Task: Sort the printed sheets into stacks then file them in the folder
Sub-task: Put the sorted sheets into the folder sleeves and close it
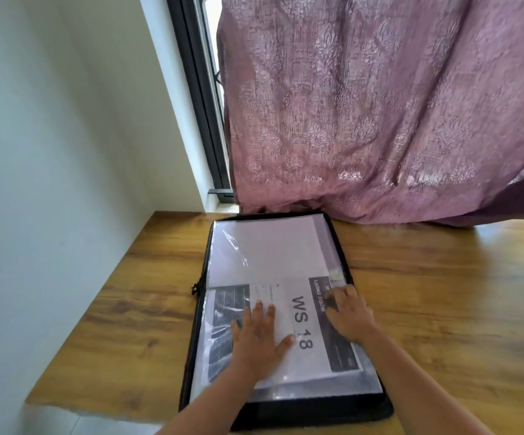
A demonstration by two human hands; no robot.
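A black zip folder lies open on the wooden table, its clear plastic sleeves facing up. The far sleeve shows a blank pale sheet. In the near half lie printed sheets: a white one marked "WS 18", a dark printed page at the left and another dark-banded page at the right. My left hand lies flat with spread fingers on the sheets. My right hand presses on the right page, fingers bent at its upper edge.
The wooden table runs right and left of the folder. A mauve patterned curtain hangs down onto the table's far edge behind the folder. A white wall stands to the left, with a dark window frame.
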